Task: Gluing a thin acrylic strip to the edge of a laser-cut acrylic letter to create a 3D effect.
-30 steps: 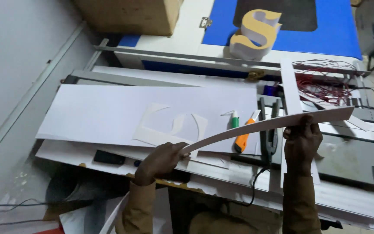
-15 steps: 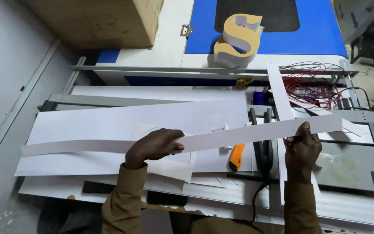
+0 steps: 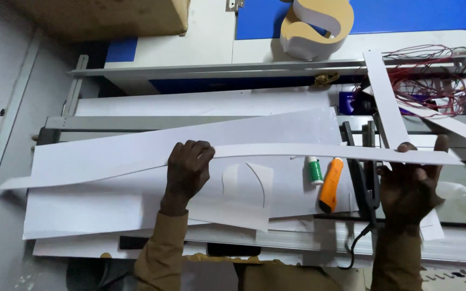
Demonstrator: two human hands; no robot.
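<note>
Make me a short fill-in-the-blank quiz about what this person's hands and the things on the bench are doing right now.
1. Both hands hold one long white ____, the left hand near its middle and the right hand near its end.
2. The utility knife lying between the hands has an ____ body.
3. Beside the knife lies a small bottle with a ____ body.
4. The big foam letter at the top is shaped like an ____.

Missing words: strip; orange; green; S

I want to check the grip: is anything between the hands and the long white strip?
Nothing visible. The left hand and right hand both hold the long white plastic strip directly, above the white sheets.
</note>
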